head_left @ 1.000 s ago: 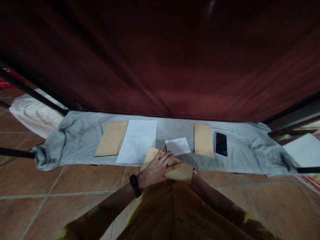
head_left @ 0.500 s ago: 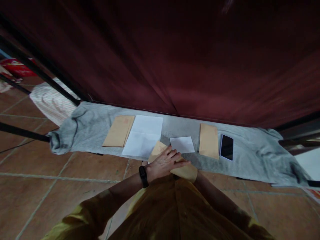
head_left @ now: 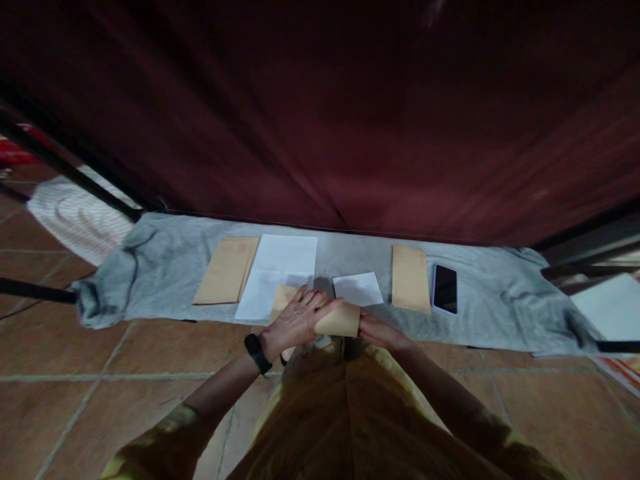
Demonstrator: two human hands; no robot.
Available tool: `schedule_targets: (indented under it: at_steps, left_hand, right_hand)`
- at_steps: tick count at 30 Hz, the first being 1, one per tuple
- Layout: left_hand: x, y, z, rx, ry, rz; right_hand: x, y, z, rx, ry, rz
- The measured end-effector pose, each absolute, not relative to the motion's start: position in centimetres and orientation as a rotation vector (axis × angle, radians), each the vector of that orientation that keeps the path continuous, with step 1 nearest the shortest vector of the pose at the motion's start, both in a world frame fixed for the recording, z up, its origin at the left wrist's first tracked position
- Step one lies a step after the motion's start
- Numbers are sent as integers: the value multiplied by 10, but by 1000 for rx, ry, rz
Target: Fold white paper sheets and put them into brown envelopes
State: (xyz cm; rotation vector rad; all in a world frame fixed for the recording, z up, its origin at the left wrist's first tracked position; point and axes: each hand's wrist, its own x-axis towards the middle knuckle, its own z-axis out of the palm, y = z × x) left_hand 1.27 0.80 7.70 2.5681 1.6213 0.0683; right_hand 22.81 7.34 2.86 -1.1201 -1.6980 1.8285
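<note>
A brown paper envelope [head_left: 340, 322] is in front of my body, at the near edge of the cloth-covered surface. My left hand [head_left: 295, 318], with a black band on its wrist, lies over it, fingers stretched out and thumb spread to the right. My right hand [head_left: 374, 329] grips the envelope's right end; its fingers are partly hidden. Just beyond lies a small white paper [head_left: 358, 288]. A larger creased white sheet [head_left: 280, 263] is flat on the left, beside brown envelopes [head_left: 225, 270]. On the right lies another brown envelope [head_left: 411, 277].
A phone [head_left: 445, 289] with a dark screen lies at the right on the grey cloth [head_left: 165, 267]. Behind hangs a dark red curtain [head_left: 320, 133]. Black metal bars [head_left: 35, 290] stand at the left. Tiled floor [head_left: 150, 347] shows below.
My hands have moved left with the envelope, which is now turned more level. My right hand, hidden before under the envelope, now shows at its right end. The view has shifted slightly.
</note>
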Motion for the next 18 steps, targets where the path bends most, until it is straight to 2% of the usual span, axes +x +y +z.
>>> schedule_targets:
  at_steps: [4,10,12,18]
  left_hand:
    - [-9,9,65,2519,1710,93]
    - [-35,14,47,2418,1811,142]
    - [-44,16,42,2370,1845,160]
    - [-62,24,28,2231,1883,132]
  right_hand:
    - [233,85,26,-912,-1561,2077]
    - [235,90,11,-1026,-1469,1940]
    - [240,95,1,-1170,-1500,1755]
    - [265,116,-19,-1520,-1794,917]
